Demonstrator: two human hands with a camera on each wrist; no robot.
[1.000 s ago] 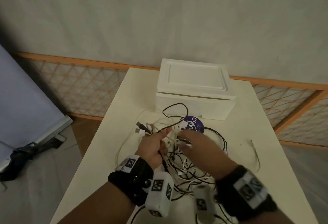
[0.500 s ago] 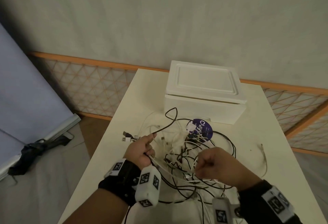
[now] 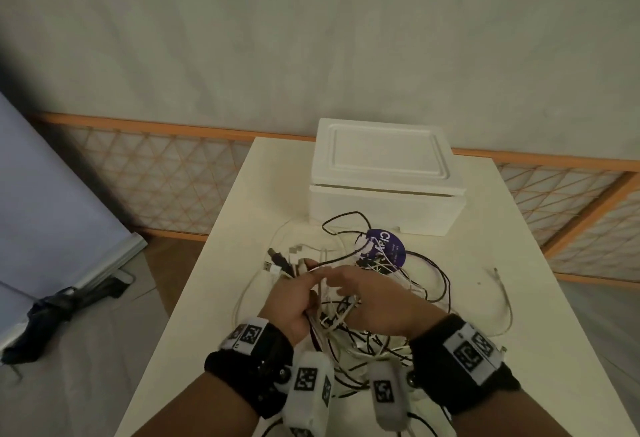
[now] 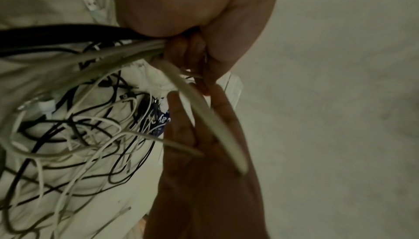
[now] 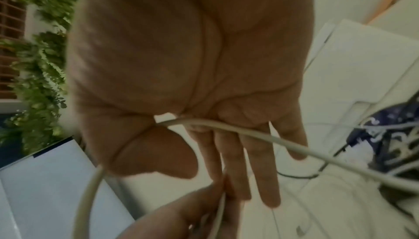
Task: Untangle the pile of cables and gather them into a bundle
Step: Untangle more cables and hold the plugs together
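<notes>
Since half a second ago your right hand (image 3: 377,301) has opened from a closed fist and closed the gap to your left hand (image 3: 294,298), so that the fingertips of both now meet over the near part of the cable pile (image 3: 363,298); a second ago both hands worked farther out, nearer the purple disc (image 3: 384,246). Your left hand grips a sheaf of white and black strands, fingers curled round them, as the left wrist view shows, with the plug ends (image 3: 280,261) fanning out to the far left of its knuckles. Your right hand lies with fingers straight and relaxed; a single white cable (image 5: 260,135) crosses its palm at the base of the fingers and is not pinched, and another loops round below the thumb. The tangle spreads from directly under your hands toward the far right, its longest loops running left to right across the table (image 3: 519,384), so the loose slack lies on your right hand's side. That hand is the nearer one for drawing loops in toward the held sheaf. Beyond the pile, touching its far loops or just beside them, stands the white foam box (image 3: 384,173). A lone white cable (image 3: 502,298) curves apart from the tangle at the right.
</notes>
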